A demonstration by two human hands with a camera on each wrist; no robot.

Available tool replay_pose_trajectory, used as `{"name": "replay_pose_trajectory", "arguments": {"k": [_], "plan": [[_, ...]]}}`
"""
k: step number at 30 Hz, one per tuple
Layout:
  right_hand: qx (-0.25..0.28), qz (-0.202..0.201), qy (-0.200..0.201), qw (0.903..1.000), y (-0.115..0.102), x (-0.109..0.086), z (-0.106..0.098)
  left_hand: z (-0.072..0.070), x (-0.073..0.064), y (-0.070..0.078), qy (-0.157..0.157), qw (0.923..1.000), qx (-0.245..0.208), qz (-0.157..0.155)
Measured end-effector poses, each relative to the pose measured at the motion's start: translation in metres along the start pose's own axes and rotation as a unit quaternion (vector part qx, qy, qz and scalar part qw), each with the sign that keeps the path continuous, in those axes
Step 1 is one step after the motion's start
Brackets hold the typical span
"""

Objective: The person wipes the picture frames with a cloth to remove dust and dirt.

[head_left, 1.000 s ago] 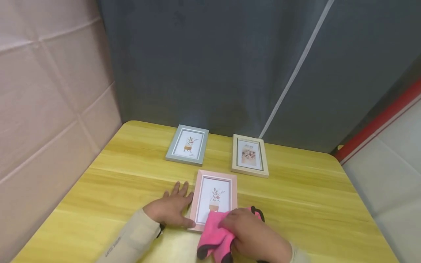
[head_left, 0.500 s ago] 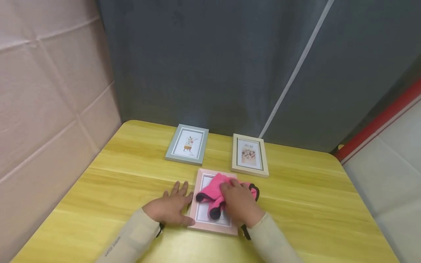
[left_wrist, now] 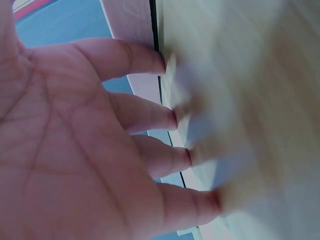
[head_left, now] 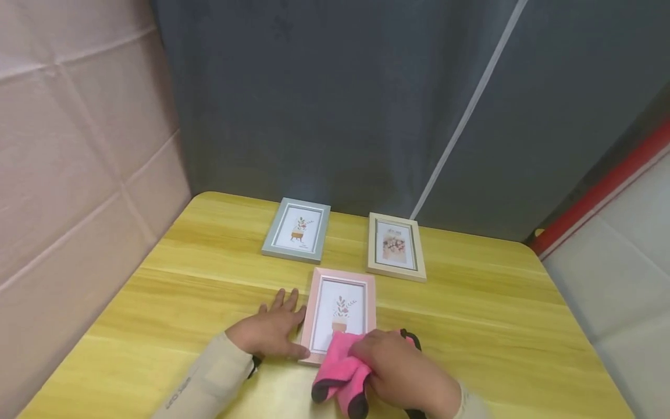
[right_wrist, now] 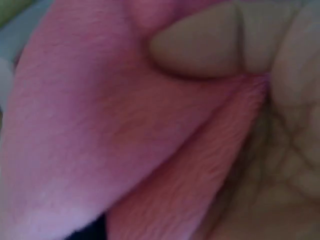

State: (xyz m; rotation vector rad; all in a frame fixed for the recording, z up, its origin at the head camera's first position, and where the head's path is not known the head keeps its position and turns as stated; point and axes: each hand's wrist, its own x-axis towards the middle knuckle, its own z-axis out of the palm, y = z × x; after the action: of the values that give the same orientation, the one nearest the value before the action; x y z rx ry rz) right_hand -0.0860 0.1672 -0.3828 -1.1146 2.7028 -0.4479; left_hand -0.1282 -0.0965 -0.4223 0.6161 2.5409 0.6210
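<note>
A pink picture frame [head_left: 317,308] with a potted-plant print lies flat on the wooden table, nearest the person. My left hand [head_left: 272,331] is spread beside it, thumb at its lower left corner and fingertips down on the tabletop; the left wrist view shows the palm [left_wrist: 65,135] and straight fingers. In my right hand [head_left: 398,366] a bunched pink cloth [head_left: 340,372] with black edging is gripped, covering the frame's lower right part. The right wrist view has the thumb [right_wrist: 200,45] pressed into folds of the cloth [right_wrist: 100,115].
Behind the pink one lie a grey-blue picture frame [head_left: 274,240] to the left and a cream picture frame [head_left: 373,244] to the right. A dark panel [head_left: 314,105] rises at the table's back edge. Pale sheeting [head_left: 78,157] hangs on the left.
The right hand with the cloth went up over the middle of the pink frame half a second ago and has come back down to its lower edge. The left hand stays put.
</note>
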Motion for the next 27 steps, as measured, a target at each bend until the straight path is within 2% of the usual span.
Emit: {"name": "replay_pose_trajectory", "arguments": {"k": [4,9,12,16,19,21,23,26,27], "plan": [[-0.067,0.057,0.005,0.9961,-0.003,0.008,0.011,0.001,0.001,-0.001,0.001,1.0000,0.004,0.004],[-0.125,0.101,0.036,0.9864,0.015,0.031,0.017,0.002,0.001,-0.001,0.002,1.0000,0.007,0.006],[-0.108,0.134,0.033,0.9845,0.027,0.045,0.015,0.001,-0.001,-0.001,0.003,1.0000,0.006,0.000],[-0.031,0.173,0.028,0.9840,0.040,0.055,0.010,0.001,-0.002,-0.002,0.004,1.0000,0.002,-0.001],[0.036,0.161,0.040,0.9856,0.050,0.052,0.003,0.001,-0.002,-0.003,0.004,1.0000,0.003,0.003],[0.078,0.151,0.065,0.9833,0.057,0.047,-0.005,0.001,-0.002,-0.003,0.004,1.0000,0.004,0.004],[0.087,0.147,0.116,0.9785,0.063,0.041,-0.015,0.001,-0.002,-0.002,0.007,0.9999,0.011,0.004],[0.036,0.166,0.210,0.9627,0.070,0.034,-0.025,0.002,-0.002,-0.001,0.014,0.9997,0.020,0.004],[0.013,0.174,0.231,0.9571,0.072,0.033,-0.025,0.003,-0.002,-0.001,0.015,0.9996,0.024,0.004]]}}
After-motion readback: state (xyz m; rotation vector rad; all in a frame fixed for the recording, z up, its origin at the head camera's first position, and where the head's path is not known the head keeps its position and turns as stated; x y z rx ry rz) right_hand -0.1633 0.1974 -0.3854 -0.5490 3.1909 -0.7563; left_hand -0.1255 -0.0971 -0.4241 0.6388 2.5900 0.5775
